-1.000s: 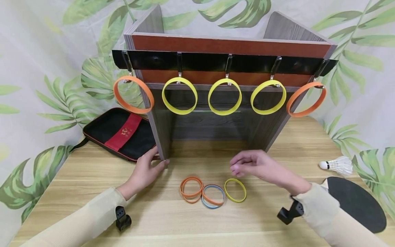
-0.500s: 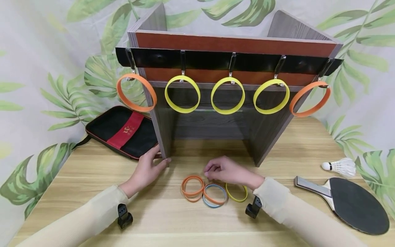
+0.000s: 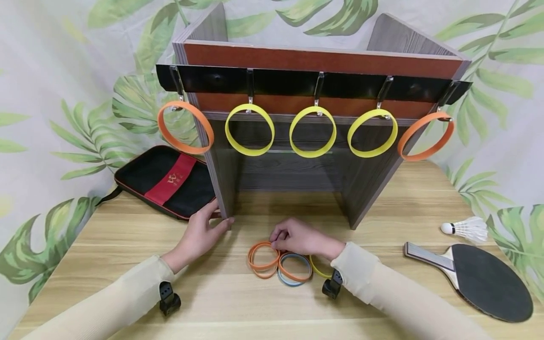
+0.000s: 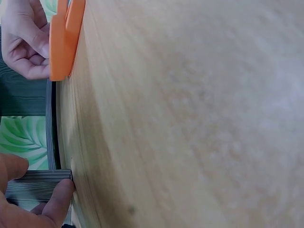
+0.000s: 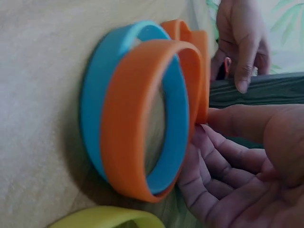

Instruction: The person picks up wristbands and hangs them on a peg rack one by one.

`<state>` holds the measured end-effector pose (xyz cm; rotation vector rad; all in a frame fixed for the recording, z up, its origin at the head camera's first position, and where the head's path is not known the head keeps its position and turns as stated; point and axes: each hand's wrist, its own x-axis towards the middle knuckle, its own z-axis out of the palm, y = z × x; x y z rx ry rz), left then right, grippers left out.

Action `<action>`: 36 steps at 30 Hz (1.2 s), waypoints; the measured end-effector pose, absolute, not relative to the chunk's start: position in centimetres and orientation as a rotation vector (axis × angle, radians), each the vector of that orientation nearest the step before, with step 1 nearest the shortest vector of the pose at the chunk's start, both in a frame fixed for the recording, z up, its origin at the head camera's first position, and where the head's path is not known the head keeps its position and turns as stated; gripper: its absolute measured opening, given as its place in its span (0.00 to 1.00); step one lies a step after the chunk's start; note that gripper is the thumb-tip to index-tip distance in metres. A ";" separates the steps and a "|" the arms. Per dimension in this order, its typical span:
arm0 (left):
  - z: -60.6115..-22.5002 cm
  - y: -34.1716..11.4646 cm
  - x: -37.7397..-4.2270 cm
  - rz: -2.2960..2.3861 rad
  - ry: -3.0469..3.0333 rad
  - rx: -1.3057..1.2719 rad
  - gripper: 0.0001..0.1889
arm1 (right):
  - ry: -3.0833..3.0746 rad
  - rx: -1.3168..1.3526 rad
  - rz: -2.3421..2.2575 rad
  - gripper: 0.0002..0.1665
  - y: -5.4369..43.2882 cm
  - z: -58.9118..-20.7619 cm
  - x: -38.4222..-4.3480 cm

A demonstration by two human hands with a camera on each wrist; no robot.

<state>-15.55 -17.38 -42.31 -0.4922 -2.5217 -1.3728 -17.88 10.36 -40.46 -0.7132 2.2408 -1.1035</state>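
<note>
My left hand (image 3: 201,236) grips the front lower edge of the grey wooden stand's left panel (image 4: 40,178), thumb on one side and fingers on the other. Two orange wristbands (image 5: 203,76) lie overlapping on the table. At their far edge, my right hand (image 3: 297,236) pinches the upper one between thumb and fingers. Just right of these, an orange wristband (image 5: 126,118) lies over a blue wristband (image 5: 95,95). A yellow wristband (image 5: 99,218) is partly hidden under the right wrist in the head view.
Along the stand's black strip (image 3: 280,82), hooks bear orange wristbands at both ends and three yellow wristbands (image 3: 250,153) between. A black case (image 3: 140,174) leans behind the left panel. On the right lie a table tennis bat (image 3: 488,283) and a shuttlecock (image 3: 467,230).
My right hand has moved left and slightly down, from beyond the yellow wristband to the pair of orange wristbands. The left hand stays on the panel.
</note>
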 end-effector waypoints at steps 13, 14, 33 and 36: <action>-42.3 -17.4 -15.6 -1.365 -2.515 -0.495 0.27 | 2.209 -0.672 -1.163 0.08 10.6 -40.2 -18.0; -42.3 -17.4 -15.6 -1.367 -2.517 -0.492 0.27 | 2.204 -0.680 -1.167 0.08 10.6 -40.2 -18.0; -42.3 -17.4 -15.5 -1.374 -2.505 -0.489 0.26 | 1.910 -0.620 -1.367 0.19 11.3 -38.4 -18.5; -42.4 -17.4 -15.6 -1.374 -2.503 -0.494 0.26 | 1.891 -0.653 -1.387 0.19 11.1 -38.0 -18.4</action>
